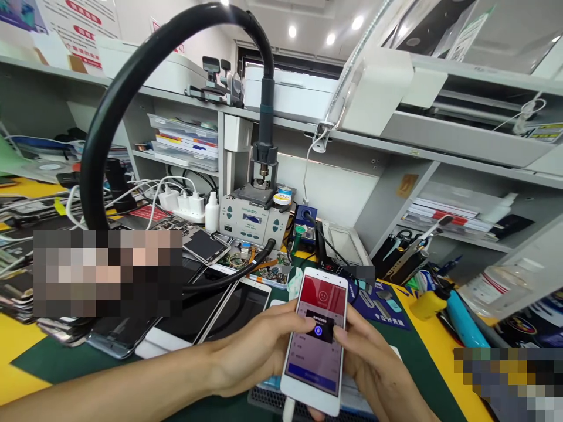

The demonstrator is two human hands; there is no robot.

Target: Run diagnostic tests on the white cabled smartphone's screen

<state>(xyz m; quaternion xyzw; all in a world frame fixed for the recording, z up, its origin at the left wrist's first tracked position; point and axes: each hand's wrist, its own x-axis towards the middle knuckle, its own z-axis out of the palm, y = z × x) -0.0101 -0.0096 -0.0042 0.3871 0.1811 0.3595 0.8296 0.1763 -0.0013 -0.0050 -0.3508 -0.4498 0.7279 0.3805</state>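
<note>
A white smartphone (319,340) with a lit red and purple screen is held upright over the green mat (65,357), low in the middle of the view. My left hand (259,351) is wrapped round its left edge, thumb resting on the glass. My right hand (373,363) grips the right edge, its thumb touching the screen near a round blue button. A white cable plugs into the phone's bottom end.
A hot-air rework station (255,220) with a thick black hose (114,111) stands behind. Several phones and bare screens (220,305) lie to the left. A yellow bottle (428,302), a blue tool and tweezers lie at the right. Shelves hold trays and papers.
</note>
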